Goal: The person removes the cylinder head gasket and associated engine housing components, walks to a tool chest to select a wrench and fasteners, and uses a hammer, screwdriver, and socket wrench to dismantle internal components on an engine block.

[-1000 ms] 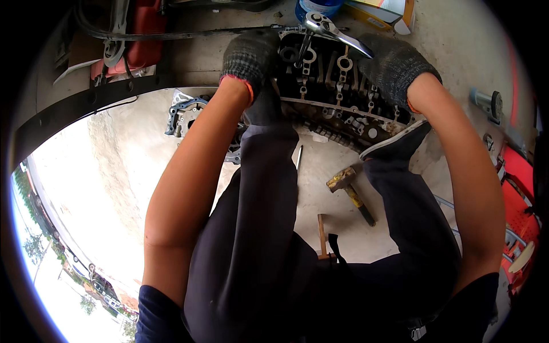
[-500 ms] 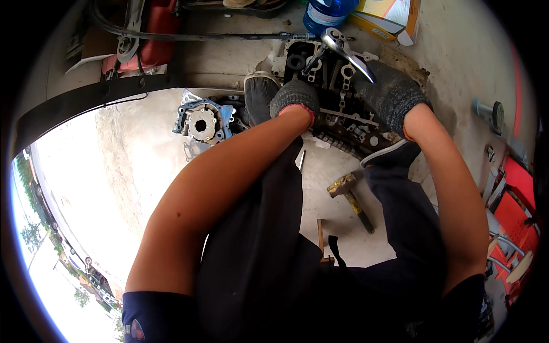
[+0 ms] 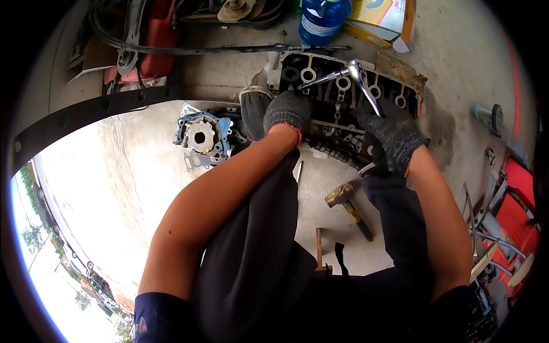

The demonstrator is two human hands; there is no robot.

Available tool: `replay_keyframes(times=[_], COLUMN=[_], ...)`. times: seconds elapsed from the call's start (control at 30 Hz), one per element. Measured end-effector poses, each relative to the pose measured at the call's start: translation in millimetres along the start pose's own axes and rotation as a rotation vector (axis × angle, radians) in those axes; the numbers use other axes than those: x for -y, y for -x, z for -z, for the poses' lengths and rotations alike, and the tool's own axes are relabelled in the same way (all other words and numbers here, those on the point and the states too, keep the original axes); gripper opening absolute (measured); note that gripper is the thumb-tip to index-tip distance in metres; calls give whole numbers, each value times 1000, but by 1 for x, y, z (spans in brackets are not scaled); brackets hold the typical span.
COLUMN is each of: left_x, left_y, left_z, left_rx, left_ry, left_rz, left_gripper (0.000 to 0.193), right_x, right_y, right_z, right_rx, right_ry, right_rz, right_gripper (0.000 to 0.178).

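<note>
My right hand [image 3: 394, 137], in a dark knitted glove, is closed around the handle of a chrome ratchet wrench [image 3: 366, 91]. A long extension bar [image 3: 326, 78] runs from the ratchet's head down toward the left end of the engine block [image 3: 360, 123]. The block lies with its open, dark interior facing up, showing several bearing caps. My left hand [image 3: 287, 114], gloved alike, rests against the block's near left edge, close to the bar's lower end. Its fingers are hidden beneath the glove's back. My shoe [image 3: 256, 108] stands beside that hand.
An oil pump housing [image 3: 200, 134] lies left of the block. A yellow-headed hammer [image 3: 349, 208] and a wooden-handled tool [image 3: 320, 251] lie on the floor between my legs. Beyond the block are a dark hose [image 3: 229, 50], a blue bottle [image 3: 323, 23] and a yellow box [image 3: 380, 20].
My right hand has pulled the ratchet handle toward me and slightly right. The ratchet's head has moved right and nearer, tilting the extension bar lower. My left hand has shifted slightly nearer.
</note>
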State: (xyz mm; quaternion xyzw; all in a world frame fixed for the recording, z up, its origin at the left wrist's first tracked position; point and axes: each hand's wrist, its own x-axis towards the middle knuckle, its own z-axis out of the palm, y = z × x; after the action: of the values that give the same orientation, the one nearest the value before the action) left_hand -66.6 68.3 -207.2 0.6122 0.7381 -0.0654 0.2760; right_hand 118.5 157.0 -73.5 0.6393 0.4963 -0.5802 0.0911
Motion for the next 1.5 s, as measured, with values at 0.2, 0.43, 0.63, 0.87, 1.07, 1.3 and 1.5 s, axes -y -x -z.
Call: replay_keyframes(times=[0.2, 0.43, 0.63, 0.87, 1.07, 1.3, 1.5], left_x=[-8, -9, -9, -5, 5, 7, -1], left_y=[21, 31, 30, 24, 20, 9, 10], left_z=[5, 18, 24, 16, -1, 1, 7], left_rx=[-73, -46, -83, -90, -164, -28, -68], left_ry=[281, 542, 481, 563, 119, -142, -420], left_rz=[149, 241, 164, 274, -68, -60, -86], left_gripper=[28, 31, 31, 31, 25, 31, 31], right_x=[-38, -44, -65, -81, -69, -31, -24], right_y=[14, 41, 40, 23, 27, 40, 32], right_z=[-19, 8, 19, -9, -16, -30, -27], right_rx=[-166, -150, -128, -120, -40, -47, 9], right_ry=[235, -198, -110, -663, -785, -507, -415], right_rz=[422, 284, 361, 42, -185, -89, -130], right_gripper=[32, 23, 22, 21, 20, 23, 28])
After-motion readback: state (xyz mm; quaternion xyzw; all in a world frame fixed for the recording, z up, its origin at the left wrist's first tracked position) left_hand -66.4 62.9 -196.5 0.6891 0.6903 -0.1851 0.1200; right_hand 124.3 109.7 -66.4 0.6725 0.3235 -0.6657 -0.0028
